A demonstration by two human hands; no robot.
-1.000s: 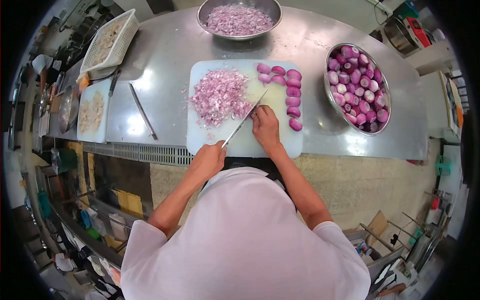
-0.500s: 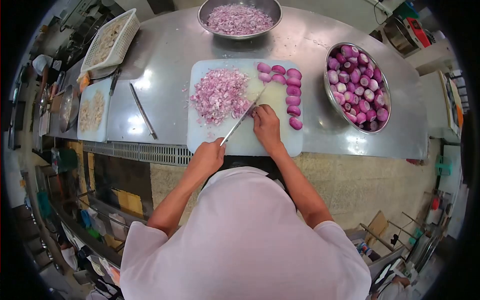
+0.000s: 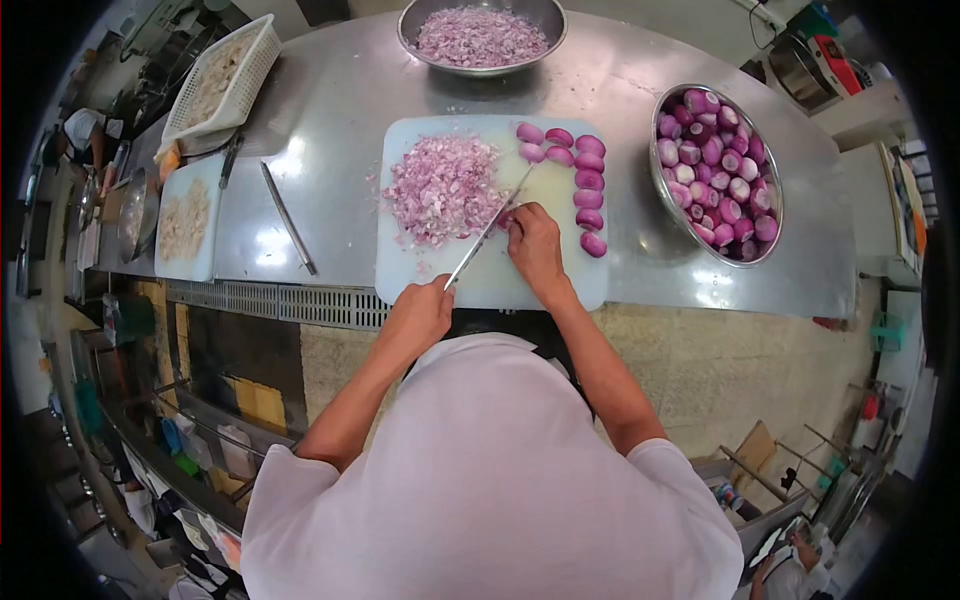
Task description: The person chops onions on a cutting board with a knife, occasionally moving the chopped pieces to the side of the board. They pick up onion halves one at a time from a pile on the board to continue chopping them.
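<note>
My left hand (image 3: 421, 315) is closed round the handle of a knife (image 3: 490, 232), whose blade slants up and away to the right over the white cutting board (image 3: 440, 290). With bent fingers my right hand (image 3: 536, 245) steadies a piece of red onion (image 3: 507, 217) against the board, right beside the blade; most of the piece is hidden. Left of the blade lies a heap of chopped red onion (image 3: 443, 190). Halved red onions (image 3: 589, 180) line the board's top right corner and right edge, cut faces not visible.
A steel bowl (image 3: 664, 190) of peeled whole onions stands to the right. At the back is another steel bowl (image 3: 405, 40) with chopped onion. On the left lie a metal rod (image 3: 288, 217), a smaller board (image 3: 205, 265) and a white basket (image 3: 262, 60). Another person (image 3: 88, 130) is at far left.
Both hands, the knife and the board look almost the same, with a slight shift of the whole view. The person at far left has leaned further into sight.
</note>
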